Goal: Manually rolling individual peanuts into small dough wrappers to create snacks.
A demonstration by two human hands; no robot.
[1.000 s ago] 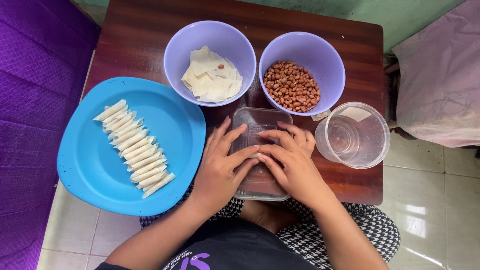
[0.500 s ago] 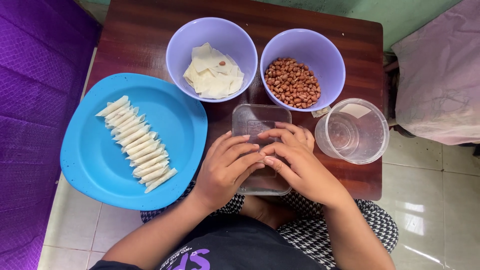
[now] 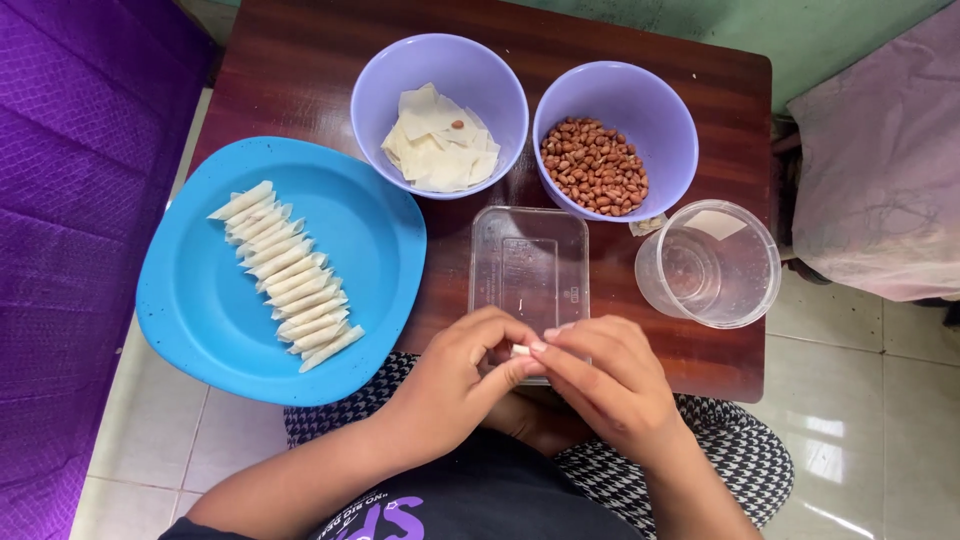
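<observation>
Over clear tray [image 3: 529, 262], both hands [image 3: 530, 372] pinching small white roll [image 3: 520, 350], blue plate [image 3: 200, 320] left

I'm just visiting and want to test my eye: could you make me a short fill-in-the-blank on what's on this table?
1. The row of white rolls lies on a plate coloured ____.
2. The right-hand purple bowl holds ____.
3. Both hands, left hand and right hand, pinch one small white ____ between their fingertips.
4. The clear round cup stands to the ____ of the clear box.

Missing words: blue; peanuts; roll; right
</observation>
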